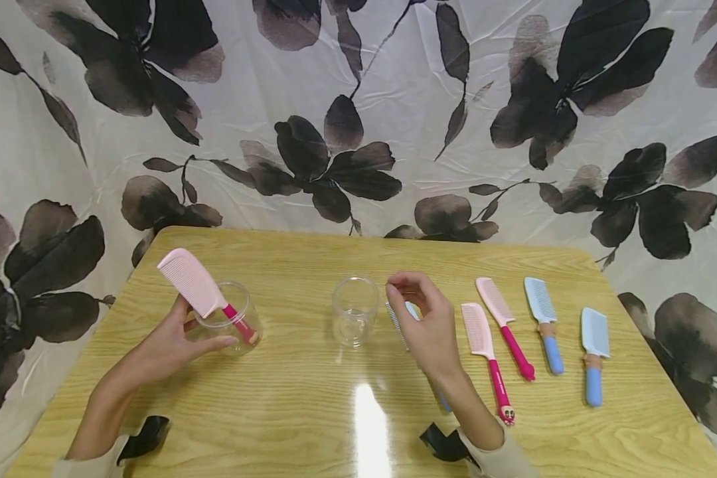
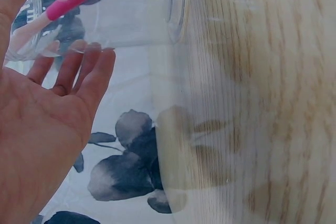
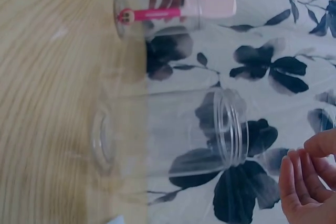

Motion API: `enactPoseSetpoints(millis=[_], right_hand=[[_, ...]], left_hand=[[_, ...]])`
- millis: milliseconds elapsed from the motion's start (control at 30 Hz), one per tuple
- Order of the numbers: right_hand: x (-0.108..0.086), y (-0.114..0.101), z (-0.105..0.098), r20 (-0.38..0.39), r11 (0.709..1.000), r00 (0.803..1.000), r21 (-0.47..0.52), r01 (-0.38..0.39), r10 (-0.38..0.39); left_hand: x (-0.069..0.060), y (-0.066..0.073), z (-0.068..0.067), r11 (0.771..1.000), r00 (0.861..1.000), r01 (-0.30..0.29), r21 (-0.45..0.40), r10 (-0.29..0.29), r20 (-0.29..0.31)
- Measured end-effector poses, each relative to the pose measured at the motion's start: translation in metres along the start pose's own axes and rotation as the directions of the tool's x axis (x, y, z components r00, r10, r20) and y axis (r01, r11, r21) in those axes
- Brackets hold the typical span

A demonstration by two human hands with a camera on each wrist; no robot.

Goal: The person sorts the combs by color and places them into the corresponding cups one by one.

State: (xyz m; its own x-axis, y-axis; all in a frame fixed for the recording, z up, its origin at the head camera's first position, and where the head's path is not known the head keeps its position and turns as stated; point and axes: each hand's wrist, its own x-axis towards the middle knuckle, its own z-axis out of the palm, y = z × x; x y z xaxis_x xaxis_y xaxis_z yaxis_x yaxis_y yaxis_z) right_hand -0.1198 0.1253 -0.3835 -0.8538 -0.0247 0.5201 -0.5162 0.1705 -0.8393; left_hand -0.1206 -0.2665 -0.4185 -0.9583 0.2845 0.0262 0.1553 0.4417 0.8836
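On the left of the table my left hand (image 1: 166,340) holds a clear jar (image 1: 255,320), thumb on the near side and fingers behind it. In the jar leans a pink comb (image 1: 192,281) with its dark pink handle down and its toothed head above the rim. A second clear jar (image 1: 355,318), with nothing inside, stands upright mid-table. Just right of it, my right hand (image 1: 430,325) is raised with loosely bent fingers and nothing in them; its fingertips (image 3: 292,153) are apart from the jar's mouth. Partly hidden beneath that hand lies a blue comb (image 1: 397,325).
Right of my right hand lie two pink combs (image 1: 478,330) (image 1: 497,302) and two blue combs (image 1: 540,302) (image 1: 595,332). A floral cloth (image 1: 239,119) hangs behind the wooden table (image 1: 299,411).
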Motion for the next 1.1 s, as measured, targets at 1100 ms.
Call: enactPoseSetpoints(millis=[1100], right_hand=[[-0.026,0.049,-0.100,-0.142,0.930,0.962,-0.254,-0.264,0.234]], left_hand=[[-0.001,-0.003,0.000,1.000,1.000,0.020,0.013,-0.020,0.007]])
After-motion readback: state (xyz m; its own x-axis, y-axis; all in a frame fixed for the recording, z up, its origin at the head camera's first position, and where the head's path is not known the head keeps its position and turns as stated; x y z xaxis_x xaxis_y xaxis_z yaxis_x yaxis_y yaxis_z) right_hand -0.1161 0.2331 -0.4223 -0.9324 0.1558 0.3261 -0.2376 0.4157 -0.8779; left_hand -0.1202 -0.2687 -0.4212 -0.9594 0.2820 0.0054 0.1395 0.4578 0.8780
